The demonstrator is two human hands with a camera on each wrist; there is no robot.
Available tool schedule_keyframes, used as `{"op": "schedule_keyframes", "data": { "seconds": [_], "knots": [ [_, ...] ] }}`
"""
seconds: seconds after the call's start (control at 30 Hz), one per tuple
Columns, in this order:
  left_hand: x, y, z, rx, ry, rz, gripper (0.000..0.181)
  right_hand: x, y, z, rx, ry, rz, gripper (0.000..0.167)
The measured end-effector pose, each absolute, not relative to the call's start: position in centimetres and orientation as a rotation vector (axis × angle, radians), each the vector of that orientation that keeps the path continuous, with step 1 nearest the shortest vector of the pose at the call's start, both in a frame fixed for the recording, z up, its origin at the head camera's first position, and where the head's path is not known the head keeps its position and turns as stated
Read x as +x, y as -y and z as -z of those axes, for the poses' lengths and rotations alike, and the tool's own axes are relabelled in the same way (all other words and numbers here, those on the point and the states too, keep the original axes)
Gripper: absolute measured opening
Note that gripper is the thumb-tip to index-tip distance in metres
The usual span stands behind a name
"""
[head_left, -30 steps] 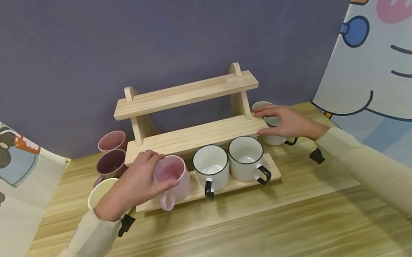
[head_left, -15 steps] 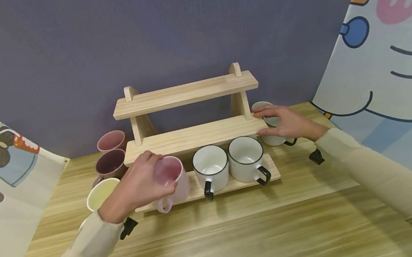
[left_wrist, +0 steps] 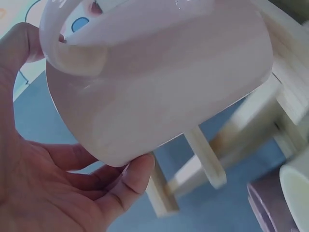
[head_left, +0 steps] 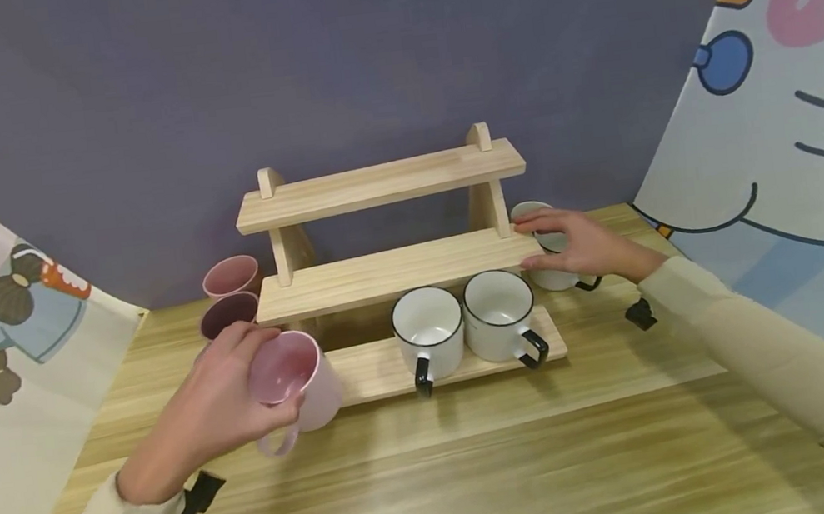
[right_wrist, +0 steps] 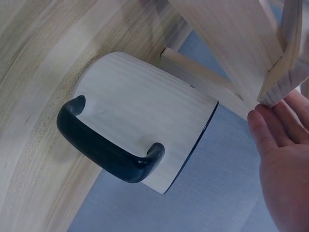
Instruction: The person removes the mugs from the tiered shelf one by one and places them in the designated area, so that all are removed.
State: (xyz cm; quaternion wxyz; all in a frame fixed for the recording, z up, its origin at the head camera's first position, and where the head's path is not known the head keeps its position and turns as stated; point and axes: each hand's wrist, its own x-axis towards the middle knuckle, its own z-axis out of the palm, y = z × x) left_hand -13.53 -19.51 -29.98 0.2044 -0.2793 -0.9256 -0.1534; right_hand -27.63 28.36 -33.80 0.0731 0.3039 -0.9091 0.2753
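Observation:
My left hand (head_left: 212, 399) grips the pink mug (head_left: 321, 396), thumb at the near side and fingers at the far side of its rim. This mug is off the left front of the wooden rack (head_left: 383, 272), tilted, its handle towards me. In the left wrist view my hand (left_wrist: 53, 179) pinches the pink mug (left_wrist: 169, 82). My right hand (head_left: 585, 249) holds the right end of the middle shelf between thumb and fingers. Two white mugs (head_left: 428, 322) (head_left: 499, 311) with black rims and handles stand on the lowest shelf.
At the left, a rose cup (head_left: 231, 274) and a dark purple cup (head_left: 228, 311) stand beside the rack. White mugs (head_left: 554, 277) stand behind my right hand. A pale yellow cup (left_wrist: 297, 188) shows in the left wrist view. A blue-grey wall stands behind.
My left hand has moved the pink mug left and towards me, away from the lowest shelf. My right hand keeps its place at the rack while the head view has shifted slightly.

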Motion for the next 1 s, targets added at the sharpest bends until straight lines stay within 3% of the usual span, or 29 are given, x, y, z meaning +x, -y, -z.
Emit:
{"op": "schedule_keyframes", "data": {
  "seconds": [0.57,1.0],
  "knots": [
    [-8.1,24.9,32.1,-0.693,2.600,0.339,0.070,-27.8,-28.5,34.1,0.904,2.737,-0.824,0.062],
    [-7.2,26.6,35.2,-0.639,2.656,0.373,0.071,-27.7,-28.3,34.0,0.899,2.743,-0.782,0.061]
  ]
}}
